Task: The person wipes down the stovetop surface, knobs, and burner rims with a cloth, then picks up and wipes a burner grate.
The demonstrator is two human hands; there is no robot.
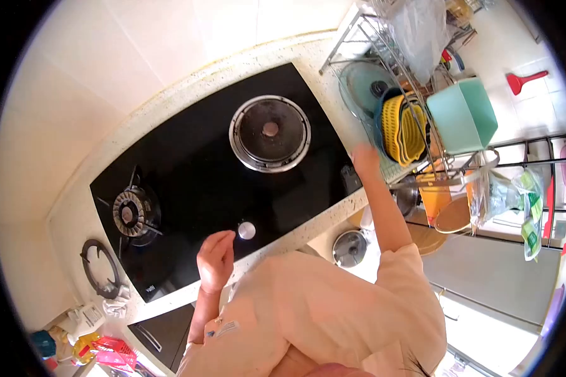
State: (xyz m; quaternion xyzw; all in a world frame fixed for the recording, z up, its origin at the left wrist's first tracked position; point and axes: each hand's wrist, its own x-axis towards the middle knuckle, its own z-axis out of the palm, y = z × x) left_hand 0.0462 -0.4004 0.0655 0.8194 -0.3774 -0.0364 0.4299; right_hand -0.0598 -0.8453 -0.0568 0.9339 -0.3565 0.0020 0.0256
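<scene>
A black glass cooktop [195,188] lies in front of me, with a bare gas burner [132,215] on its left side. Toward the right is a round metal-rimmed plate [270,133] with a dark centre. My left hand [216,261] hovers at the front edge, fingers curled and pressed together, just left of a silver knob [246,230]. Whether anything small is in those fingers is hidden. My right hand [365,160] reaches to the cooktop's right edge, close to the yellow baskets [404,129]; its fingers are blurred.
A detached pan support [100,269] lies on the counter at left. On the right, a wire rack [421,107] stands beside a glass lid [365,88], and a mint-green bin [462,116] is next to it. Below my right arm is another pot lid [350,249].
</scene>
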